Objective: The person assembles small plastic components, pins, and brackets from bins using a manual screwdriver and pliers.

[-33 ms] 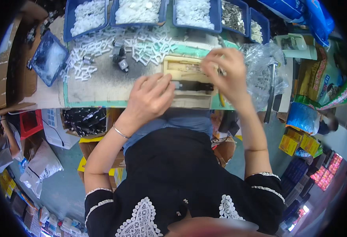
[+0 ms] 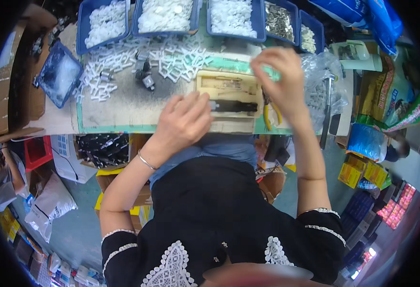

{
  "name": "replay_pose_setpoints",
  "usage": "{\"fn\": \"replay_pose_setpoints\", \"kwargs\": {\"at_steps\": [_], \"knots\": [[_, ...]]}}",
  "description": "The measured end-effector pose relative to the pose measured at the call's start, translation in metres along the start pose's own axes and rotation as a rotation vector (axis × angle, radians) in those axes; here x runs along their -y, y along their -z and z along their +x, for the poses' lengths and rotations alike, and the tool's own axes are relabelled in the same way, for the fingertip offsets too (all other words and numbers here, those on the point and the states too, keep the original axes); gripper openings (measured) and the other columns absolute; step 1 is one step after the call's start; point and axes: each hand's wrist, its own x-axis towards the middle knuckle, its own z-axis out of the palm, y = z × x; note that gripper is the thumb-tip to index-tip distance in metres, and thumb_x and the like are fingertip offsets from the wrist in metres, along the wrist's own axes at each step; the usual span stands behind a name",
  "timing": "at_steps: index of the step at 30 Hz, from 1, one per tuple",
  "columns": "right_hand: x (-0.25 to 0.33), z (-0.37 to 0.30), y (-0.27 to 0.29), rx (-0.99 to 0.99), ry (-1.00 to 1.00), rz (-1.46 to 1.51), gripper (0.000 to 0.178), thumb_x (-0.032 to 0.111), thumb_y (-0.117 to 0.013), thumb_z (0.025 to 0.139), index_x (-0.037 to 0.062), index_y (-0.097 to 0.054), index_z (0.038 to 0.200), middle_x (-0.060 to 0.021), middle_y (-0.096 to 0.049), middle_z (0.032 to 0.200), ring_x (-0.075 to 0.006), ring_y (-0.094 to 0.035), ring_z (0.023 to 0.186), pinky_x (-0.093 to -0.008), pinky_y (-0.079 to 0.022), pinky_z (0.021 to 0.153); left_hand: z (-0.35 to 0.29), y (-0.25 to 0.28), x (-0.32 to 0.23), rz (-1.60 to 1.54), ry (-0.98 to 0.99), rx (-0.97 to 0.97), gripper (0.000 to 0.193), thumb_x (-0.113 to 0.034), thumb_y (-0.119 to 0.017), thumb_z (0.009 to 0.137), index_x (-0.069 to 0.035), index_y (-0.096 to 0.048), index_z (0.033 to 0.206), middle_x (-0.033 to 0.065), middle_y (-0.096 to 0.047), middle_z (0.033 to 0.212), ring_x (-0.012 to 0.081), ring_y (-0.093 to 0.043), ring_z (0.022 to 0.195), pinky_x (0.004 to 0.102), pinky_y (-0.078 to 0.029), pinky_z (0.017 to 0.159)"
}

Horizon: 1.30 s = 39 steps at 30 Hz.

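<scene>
Along the bench [image 2: 124,111], blue bins [image 2: 262,26] and white pieces [image 2: 187,60] lie beyond half-curled hands [image 2: 183,119], whose grip I cannot quite tell.

HAMMER [image 2: 329,98]: R end of counter [image 2: 100,112], dk. grip end past front edge | FAR R: blu. plastic bag [image 2: 384,24] | R: grn./gold sack [image 2: 387,91] | LWR. R: yel. boxes [image 2: 351,174], pink pkgs. [image 2: 403,203] nearby | L: brn. carton [image 2: 38,19] | FLR. L: red plastic item [image 2: 29,155], wht. sack [image 2: 52,203] below it in view
</scene>
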Motion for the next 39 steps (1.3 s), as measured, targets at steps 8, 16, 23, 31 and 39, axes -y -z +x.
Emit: {"fn": "replay_pose_setpoints", "kwargs": {"at_steps": [8,16,23,31,39], "knots": [[-0.109,0.071,-0.011,0.293,-0.187,-0.795,0.017,0.022,-0.066,0.073,0.0102,-0.071,0.085,-0.0098,-0.064,0.086,-0.0290,-0.055,0.094,-0.0411,-0.039,0.083,0.038,0.014,-0.007,0.283,-0.352,0.211,0.018,-0.023,-0.063,0.082,-0.004,-0.063,0.081,0.0098,-0.061,0.104,0.0211,-0.056,0.100,0.0347,-0.040,0.085],[-0.113,0.068,-0.009,0.147,-0.184,-0.548,0.008,0.010,-0.062,0.075,0.0061,-0.069,0.076,-0.0135,-0.064,0.072,-0.0322,-0.061,0.076,-0.0437,-0.042,0.072,0.164,-0.026,0.061,0.184,-0.086,0.026,0.012,-0.009,-0.064,0.073,-0.007,-0.064,0.085,0.0061,-0.058,0.088,0.0215,-0.053,0.086,0.0345,-0.039,0.074],[-0.107,0.065,0.001,0.107,-0.170,-0.400,0.012,0.011,-0.059,0.076,0.0040,-0.068,0.071,-0.0181,-0.063,0.070,-0.0329,-0.063,0.070,-0.0443,-0.049,0.065,0.190,-0.060,0.085,0.316,-0.156,0.209,0.011,-0.007,-0.059,0.066,-0.008,-0.066,0.074,0.0069,-0.058,0.084,0.0227,-0.053,0.088,0.0339,-0.040,0.076],[-0.025,0.050,0.020,0.051,-0.160,0.355,0.014,0.009,-0.054,0.085,-0.0036,-0.057,0.081,-0.0159,-0.057,0.077,-0.0310,-0.057,0.067,-0.0353,-0.044,0.063,0.164,-0.034,0.047,-1.082,0.565,0.011,0.018,-0.017,-0.063,0.087,0.001,-0.063,0.092,0.0064,-0.065,0.081,0.0133,-0.061,0.071,0.0263,-0.049,0.066],[0.033,0.043,0.033,0.085,0.012,0.531,0.008,0.001,-0.054,0.076,-0.0049,-0.059,0.076,-0.0140,-0.057,0.076,-0.0251,-0.058,0.065,-0.0314,-0.046,0.061,0.095,-0.007,0.005,-2.362,0.826,0.003,0.014,-0.020,-0.053,0.094,-0.008,-0.058,0.099,-0.0022,-0.059,0.084,0.0059,-0.057,0.076,0.0193,-0.049,0.067]]}}
